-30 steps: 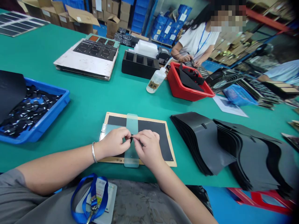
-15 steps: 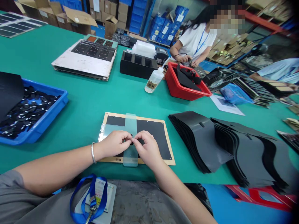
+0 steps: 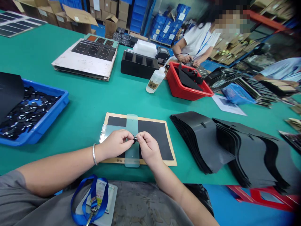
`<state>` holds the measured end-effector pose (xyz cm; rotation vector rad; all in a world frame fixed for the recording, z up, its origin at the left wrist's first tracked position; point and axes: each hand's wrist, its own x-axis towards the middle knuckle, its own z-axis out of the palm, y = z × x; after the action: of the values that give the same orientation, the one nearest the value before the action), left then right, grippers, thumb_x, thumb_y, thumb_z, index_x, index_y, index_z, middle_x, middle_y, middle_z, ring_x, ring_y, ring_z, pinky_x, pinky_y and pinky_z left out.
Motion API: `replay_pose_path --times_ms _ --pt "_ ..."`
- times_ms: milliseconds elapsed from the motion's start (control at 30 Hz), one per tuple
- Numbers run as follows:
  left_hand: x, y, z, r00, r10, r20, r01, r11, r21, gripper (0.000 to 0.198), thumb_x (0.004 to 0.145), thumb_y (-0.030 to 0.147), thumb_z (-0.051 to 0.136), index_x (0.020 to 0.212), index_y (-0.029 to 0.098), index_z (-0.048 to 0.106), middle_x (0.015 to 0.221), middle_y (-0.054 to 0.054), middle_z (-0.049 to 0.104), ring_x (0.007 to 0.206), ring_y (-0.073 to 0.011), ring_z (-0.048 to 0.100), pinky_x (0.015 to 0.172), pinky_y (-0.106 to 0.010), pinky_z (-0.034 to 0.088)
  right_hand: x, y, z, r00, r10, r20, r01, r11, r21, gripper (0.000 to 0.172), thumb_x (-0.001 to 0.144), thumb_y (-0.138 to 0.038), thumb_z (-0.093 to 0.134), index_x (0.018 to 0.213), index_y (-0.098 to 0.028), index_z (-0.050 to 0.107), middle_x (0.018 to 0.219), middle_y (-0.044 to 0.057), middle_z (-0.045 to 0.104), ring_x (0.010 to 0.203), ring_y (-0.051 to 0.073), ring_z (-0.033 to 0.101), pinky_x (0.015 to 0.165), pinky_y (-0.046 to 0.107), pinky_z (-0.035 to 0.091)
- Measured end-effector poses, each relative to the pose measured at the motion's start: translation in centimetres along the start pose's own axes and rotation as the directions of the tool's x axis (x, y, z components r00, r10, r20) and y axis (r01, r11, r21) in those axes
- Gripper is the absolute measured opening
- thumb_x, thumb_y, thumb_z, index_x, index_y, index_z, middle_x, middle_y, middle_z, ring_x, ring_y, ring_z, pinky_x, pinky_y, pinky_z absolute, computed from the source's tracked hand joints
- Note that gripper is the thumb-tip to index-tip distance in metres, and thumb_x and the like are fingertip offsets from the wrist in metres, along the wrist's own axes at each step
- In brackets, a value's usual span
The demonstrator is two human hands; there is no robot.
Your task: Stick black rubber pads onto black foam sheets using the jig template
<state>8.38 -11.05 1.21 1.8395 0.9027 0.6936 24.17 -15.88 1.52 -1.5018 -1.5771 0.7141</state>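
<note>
Both hands work on one small black piece (image 3: 135, 140): the left hand (image 3: 115, 145) and right hand (image 3: 148, 147) pinch it between closed fingertips, over a black sheet (image 3: 155, 138) on one wood-framed board (image 3: 152, 162), across one clear plastic strip (image 3: 132, 158). Such a tiny piece calls for steady fingertip control. Two stacks of black sheets (image 3: 197, 141) lie right of the board on the green bench (image 3: 77, 106).

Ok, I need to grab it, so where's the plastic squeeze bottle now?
The plastic squeeze bottle stands on the green table in the head view, between the black compartment tray and the red crate, nearer the crate.
</note>
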Motion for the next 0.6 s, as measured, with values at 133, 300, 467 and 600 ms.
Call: replay_pose_path --times_ms 133,300,467,600 --pt "0.13 -0.08 -0.18 0.999 0.028 -0.025 -0.028 1.0 -0.006 0.011 0.079 0.022 0.054 0.076 0.019 0.064 0.064 0.001 0.057 0.058 -0.0125 0.048 0.056 -0.024 0.035 -0.06 -0.46 -0.88 0.976 -0.216 0.019 0.212 0.93 -0.3 0.014 0.088 -0.024 0.047 0.085 -0.021 0.061 0.081 0.003 0.062 0.082 0.018 0.053 0.079 0.035 0.037" --pt "0.19 -0.19 -0.22 0.995 0.099 -0.03 -0.096 0.992 0.08 0.013 0.079 0.02 0.053 0.074 0.019 0.064 0.066 0.0 0.057 0.062 -0.0139 0.049 0.06 -0.026 0.036 -0.26 -0.66 -0.84 0.964 -0.254 0.084 0.262 0.836 -0.482 0.018 0.089 -0.025 0.047 0.094 -0.021 0.064 0.085 0.004 0.064 0.084 0.019 0.053 0.074 0.035 0.034" --pt "0.19 -0.22 -0.27 0.994 0.108 -0.017 -0.105 0.987 0.123 0.012 0.08 0.02 0.052 0.072 0.019 0.061 0.066 0.0 0.056 0.063 -0.014 0.049 0.06 -0.026 0.036 -0.46 -0.48 -0.53 0.954 -0.298 0.002 0.249 0.793 -0.555 0.017 0.088 -0.026 0.049 0.092 -0.021 0.065 0.084 0.004 0.064 0.08 0.019 0.052 0.07 0.035 0.032" --pt "0.14 -0.29 -0.18 0.993 0.113 0.032 -0.116 0.978 0.173 0.013 0.08 0.018 0.05 0.069 0.018 0.057 0.065 0.0 0.054 0.065 -0.0141 0.049 0.061 -0.026 0.035 -0.33 -0.42 -0.68 0.947 -0.3 0.115 0.308 0.748 -0.587 0.021 0.089 -0.023 0.046 0.097 -0.022 0.066 0.085 0.004 0.064 0.081 0.019 0.051 0.07 0.035 0.03"
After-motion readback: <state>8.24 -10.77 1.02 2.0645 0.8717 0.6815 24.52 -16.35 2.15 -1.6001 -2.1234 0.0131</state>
